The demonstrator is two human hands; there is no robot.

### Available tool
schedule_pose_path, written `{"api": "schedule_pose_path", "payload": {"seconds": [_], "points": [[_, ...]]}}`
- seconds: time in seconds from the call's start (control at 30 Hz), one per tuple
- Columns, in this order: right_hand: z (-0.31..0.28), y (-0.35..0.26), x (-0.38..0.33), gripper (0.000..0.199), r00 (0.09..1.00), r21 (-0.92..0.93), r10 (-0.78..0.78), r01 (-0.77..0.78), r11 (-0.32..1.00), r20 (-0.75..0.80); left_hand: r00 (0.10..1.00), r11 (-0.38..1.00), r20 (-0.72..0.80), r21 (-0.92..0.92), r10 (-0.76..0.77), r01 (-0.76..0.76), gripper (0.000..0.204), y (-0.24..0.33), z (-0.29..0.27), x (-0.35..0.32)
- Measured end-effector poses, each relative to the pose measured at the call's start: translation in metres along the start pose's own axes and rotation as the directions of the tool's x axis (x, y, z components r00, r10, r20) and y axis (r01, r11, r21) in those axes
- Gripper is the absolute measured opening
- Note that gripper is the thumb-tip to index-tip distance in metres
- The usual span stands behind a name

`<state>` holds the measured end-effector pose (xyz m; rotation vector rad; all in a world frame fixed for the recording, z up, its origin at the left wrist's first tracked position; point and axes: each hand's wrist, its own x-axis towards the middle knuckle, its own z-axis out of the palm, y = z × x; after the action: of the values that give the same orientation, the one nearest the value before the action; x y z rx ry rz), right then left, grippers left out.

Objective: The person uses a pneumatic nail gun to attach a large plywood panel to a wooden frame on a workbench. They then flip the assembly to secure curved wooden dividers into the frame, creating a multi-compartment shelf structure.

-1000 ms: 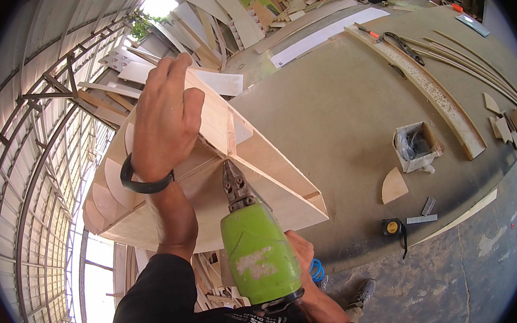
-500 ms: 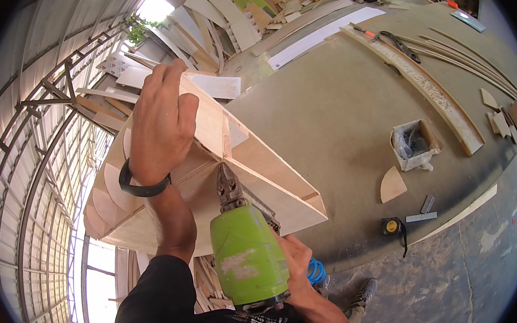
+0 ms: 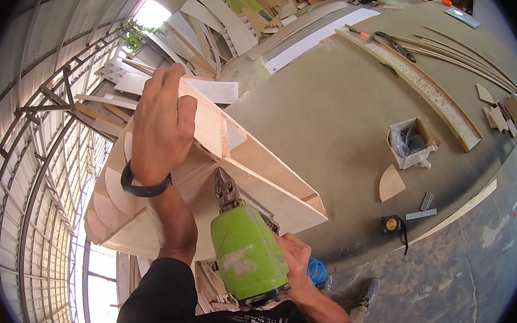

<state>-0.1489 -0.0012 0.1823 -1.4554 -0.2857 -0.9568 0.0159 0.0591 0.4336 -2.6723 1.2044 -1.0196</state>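
My left hand (image 3: 167,127), with a dark wristband (image 3: 145,183) on its wrist, is closed over the upper edge of a light plywood frame (image 3: 268,189). The frame stands tilted on the work table and has slim compartments along its top. My right hand (image 3: 293,258) grips a green pneumatic nail gun (image 3: 248,255); the gun's body hides part of the fingers. Its metal nose (image 3: 226,189) points up at the frame's side, just below a joint between two pieces. Whether the tip touches the wood I cannot tell. Rounded plywood pieces (image 3: 106,210) show at the frame's left end.
On the table (image 3: 328,130) lie a curved wooden strip (image 3: 428,93), thin rods, an open box (image 3: 415,143) with a plastic bag, a quarter-round piece (image 3: 391,184), staple strips (image 3: 421,214) and a tape measure (image 3: 392,224). A blue coiled hose (image 3: 317,269) hangs beside my right hand. Boards are heaped behind.
The nail gun's nose has dropped slightly away from the joint at the frame's edge. My left hand keeps its hold, and the whole view has shifted a little.
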Motion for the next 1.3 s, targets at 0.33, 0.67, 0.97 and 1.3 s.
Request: {"api": "schedule_pose_path", "payload": {"seconds": [0.33, 0.67, 0.97, 1.3], "points": [[0.002, -0.003, 0.002, 0.08, 1.0, -0.038, 0.007, -0.006, 0.999, 0.012, 1.0, 1.0, 0.009, 0.01, -0.002, 0.002, 0.046, 0.0, 0.0, 0.001], [0.003, -0.007, -0.003, 0.081, 0.999, -0.012, 0.048, -0.048, 0.999, 0.003, 0.999, 1.0, 0.03, 0.016, -0.024, 0.023, 0.047, 0.005, -0.002, 0.002], [0.039, -0.005, -0.022, 0.091, 0.997, -0.045, 0.06, -0.062, 0.997, -0.051, 0.994, 0.992, -0.04, 0.081, 0.104, -0.101, 0.04, -0.018, 0.005, -0.001], [0.053, -0.006, -0.053, 0.016, 0.98, -0.166, 0.183, -0.193, 0.967, -0.076, 0.977, 0.958, -0.129, -0.213, 0.169, -0.193, 0.054, -0.035, -0.033, -0.022]]}}
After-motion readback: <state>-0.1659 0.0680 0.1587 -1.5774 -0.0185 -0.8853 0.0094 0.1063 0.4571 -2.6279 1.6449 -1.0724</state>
